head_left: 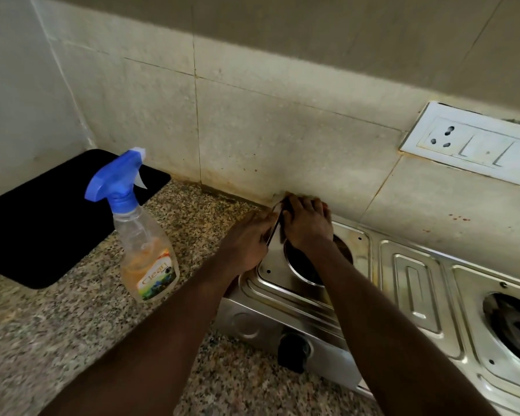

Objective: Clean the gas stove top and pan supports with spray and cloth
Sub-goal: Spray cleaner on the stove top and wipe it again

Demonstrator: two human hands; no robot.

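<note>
Gripping the left rim of the stainless steel two-burner gas stove top [415, 283], the left hand [246, 238] curls round it at the far left corner. The right hand [308, 223] lies bent just beside; whether its grip holds a cloth I cannot tell. Left of both hands, nearer the left, the clear plastic spray bottle with blue trigger [144, 244], labelled "Clean", stands upright on the speckled granite tabletop [72, 325].

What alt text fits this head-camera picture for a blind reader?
The left hand and right hand meet at the back left corner of a steel gas stove, by the tiled wall. A blue-topped spray bottle stands on the granite counter beside a black mat.
</note>
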